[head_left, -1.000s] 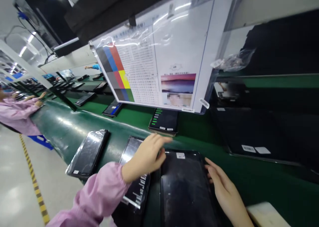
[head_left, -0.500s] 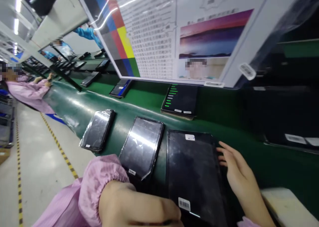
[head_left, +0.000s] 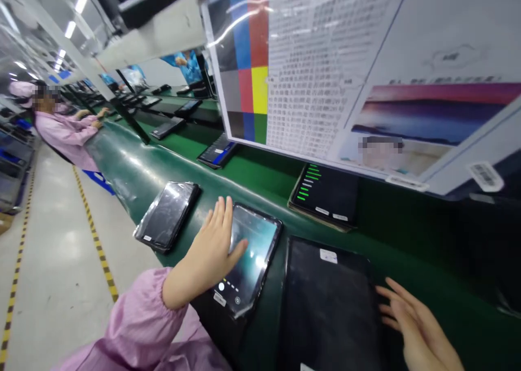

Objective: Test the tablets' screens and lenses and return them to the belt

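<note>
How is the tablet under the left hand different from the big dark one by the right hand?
The lit tablet shows a glowing picture with buttons; the dark tablet is blank. The lit tablet looks smaller. The left hand lies flat on the lit tablet; the right hand only meets the dark tablet's edge. Both lie flat on the green belt.

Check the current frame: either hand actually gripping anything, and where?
Nothing gripped. Left hand lies flat on the lit tablet, over its left edge. Right hand rests open at the dark tablet's right edge.
</note>
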{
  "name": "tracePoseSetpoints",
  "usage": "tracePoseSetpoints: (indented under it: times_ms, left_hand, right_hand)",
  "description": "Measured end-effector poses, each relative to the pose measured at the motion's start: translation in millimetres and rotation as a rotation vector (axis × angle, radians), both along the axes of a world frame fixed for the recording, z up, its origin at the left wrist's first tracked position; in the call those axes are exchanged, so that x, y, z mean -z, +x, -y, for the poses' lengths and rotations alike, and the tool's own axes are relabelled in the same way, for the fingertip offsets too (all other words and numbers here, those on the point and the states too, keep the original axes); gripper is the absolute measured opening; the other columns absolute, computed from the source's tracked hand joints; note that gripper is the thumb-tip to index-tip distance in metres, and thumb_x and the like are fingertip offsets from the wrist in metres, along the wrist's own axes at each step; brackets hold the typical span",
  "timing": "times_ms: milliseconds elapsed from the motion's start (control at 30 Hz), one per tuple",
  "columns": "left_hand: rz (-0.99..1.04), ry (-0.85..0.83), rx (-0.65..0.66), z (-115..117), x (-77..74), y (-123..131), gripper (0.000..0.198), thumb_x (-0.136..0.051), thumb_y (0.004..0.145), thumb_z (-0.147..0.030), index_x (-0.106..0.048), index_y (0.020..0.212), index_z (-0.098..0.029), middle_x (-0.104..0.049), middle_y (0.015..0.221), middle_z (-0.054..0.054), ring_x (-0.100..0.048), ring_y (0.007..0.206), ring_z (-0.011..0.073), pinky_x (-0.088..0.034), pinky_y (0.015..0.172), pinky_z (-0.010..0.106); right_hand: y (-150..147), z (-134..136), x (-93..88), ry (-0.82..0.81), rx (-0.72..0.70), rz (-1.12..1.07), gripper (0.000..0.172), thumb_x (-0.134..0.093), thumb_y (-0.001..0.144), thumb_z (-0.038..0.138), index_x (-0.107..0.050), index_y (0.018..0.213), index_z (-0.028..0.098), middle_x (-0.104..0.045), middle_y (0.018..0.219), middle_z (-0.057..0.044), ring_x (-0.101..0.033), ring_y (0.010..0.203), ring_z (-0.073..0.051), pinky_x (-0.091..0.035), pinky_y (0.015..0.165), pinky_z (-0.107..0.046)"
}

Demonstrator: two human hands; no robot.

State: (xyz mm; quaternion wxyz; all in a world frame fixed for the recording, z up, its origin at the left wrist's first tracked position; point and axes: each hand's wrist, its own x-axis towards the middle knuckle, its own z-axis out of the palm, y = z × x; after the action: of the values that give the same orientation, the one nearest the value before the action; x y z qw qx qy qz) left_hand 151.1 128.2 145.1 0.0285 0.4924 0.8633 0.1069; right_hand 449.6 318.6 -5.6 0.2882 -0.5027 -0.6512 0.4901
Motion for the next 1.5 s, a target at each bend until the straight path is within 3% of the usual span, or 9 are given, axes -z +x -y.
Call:
tracePoseSetpoints:
  times_ms: [100, 167, 500, 700, 1033, 1133, 1233, 1333, 1500]
  left_hand:
    - [0.34, -0.271, 0.121, 24.3, 8.0, 19.5, 0.092, -0.047, 0.102, -0.048, 0.007, 0.167, -0.012, -0.045, 0.16, 0.031, -0.067, 0.129, 0.0405, -0.057, 0.101, 0.051]
    - [0.53, -0.422, 0.183, 35.0, 12.8, 34.0, 0.092, -0.045, 0.103, -0.052, 0.012, 0.167, -0.019, -0.061, 0.147, 0.025, -0.077, 0.108, 0.036, -0.06, 0.09, 0.047]
    - [0.825, -0.518, 0.28, 26.6, 29.8, 65.4, 0.086, -0.042, 0.104, -0.056, 0.001, 0.169, -0.02, -0.081, 0.114, 0.011, -0.077, 0.098, 0.0293, -0.055, 0.094, 0.045]
    - [0.92, -0.617, 0.337, 29.7, 27.5, 77.8, 0.091, -0.048, 0.102, -0.055, 0.008, 0.168, -0.023, -0.082, 0.1, 0.002, -0.075, 0.088, 0.026, -0.054, 0.089, 0.041]
    - [0.916, -0.567, 0.441, 29.7, 33.0, 86.1, 0.093, -0.053, 0.101, -0.048, 0.002, 0.168, -0.013, -0.081, 0.096, 0.012, -0.076, 0.075, 0.0258, -0.058, 0.084, 0.04]
    - [0.933, -0.571, 0.455, 26.7, 31.5, 85.8, 0.095, -0.054, 0.101, -0.047, 0.003, 0.168, -0.012, -0.076, 0.122, 0.024, -0.079, 0.081, 0.0273, -0.059, 0.087, 0.042]
    - [0.917, -0.555, 0.501, 26.3, 33.7, 86.1, 0.099, -0.054, 0.1, -0.05, 0.007, 0.167, -0.011, -0.042, 0.156, 0.039, -0.08, 0.08, 0.0283, -0.061, 0.085, 0.045]
    - [0.838, -0.521, 0.53, 29.7, 40.9, 85.9, 0.102, -0.054, 0.099, -0.053, 0.009, 0.166, -0.009, -0.014, 0.163, 0.045, -0.08, 0.077, 0.0308, -0.06, 0.086, 0.051]
    - [0.911, -0.433, 0.509, 34.4, 49.8, 80.2, 0.101, -0.054, 0.099, -0.05, 0.008, 0.166, -0.008, -0.015, 0.163, 0.045, -0.078, 0.071, 0.0253, -0.06, 0.084, 0.048]
  right_hand:
    - [9.9, 27.6, -18.3, -0.053, 0.014, 0.064, 0.068, -0.059, 0.087, 0.073, -0.058, 0.136, 0.026, -0.068, 0.133, -0.013, -0.071, 0.098, -0.03, -0.061, 0.091, -0.051]
    - [14.1, 46.1, -31.5, -0.075, -0.031, 0.1, 0.063, -0.057, 0.092, 0.066, -0.054, 0.142, 0.028, -0.063, 0.141, -0.012, -0.07, 0.102, -0.027, -0.06, 0.095, -0.047]
    - [18.4, 72.7, -55.3, -0.085, -0.103, 0.304, 0.057, -0.053, 0.098, 0.057, -0.049, 0.149, 0.031, -0.061, 0.141, -0.01, -0.067, 0.107, -0.028, -0.059, 0.088, -0.046]
    - [-3.6, 78.2, -43.7, 0.039, -0.092, 0.34, 0.098, -0.068, 0.086, 0.062, -0.021, 0.164, 0.024, -0.047, 0.15, -0.017, -0.058, 0.119, -0.036, -0.057, 0.093, -0.053]
    - [-19.9, 75.4, -38.8, 0.135, -0.085, 0.414, 0.106, -0.063, 0.085, 0.073, -0.021, 0.163, 0.014, -0.048, 0.141, -0.023, -0.052, 0.128, -0.042, -0.049, 0.104, -0.061]
    - [-19.5, 68.5, -30.9, 0.191, -0.063, 0.444, 0.108, -0.063, 0.082, 0.073, -0.026, 0.162, 0.01, -0.051, 0.138, -0.023, -0.054, 0.125, -0.043, -0.048, 0.105, -0.062]
    - [-14.4, 57.8, -27.1, 0.131, -0.011, 0.432, 0.114, -0.068, 0.075, 0.077, -0.028, 0.163, 0.015, -0.055, 0.141, -0.022, -0.064, 0.102, -0.036, -0.056, 0.087, -0.056]
    - [-12.0, 46.9, -39.2, 0.025, 0.032, 0.353, 0.122, -0.077, 0.066, 0.075, -0.031, 0.164, 0.02, -0.06, 0.14, -0.02, -0.066, 0.088, -0.031, -0.057, 0.071, -0.049]
    - [-22.4, 47.6, -67.7, -0.196, 0.235, 0.075, 0.074, -0.065, 0.087, 0.061, -0.056, 0.151, 0.025, -0.069, 0.132, -0.017, -0.07, 0.103, -0.032, -0.057, 0.096, -0.055]
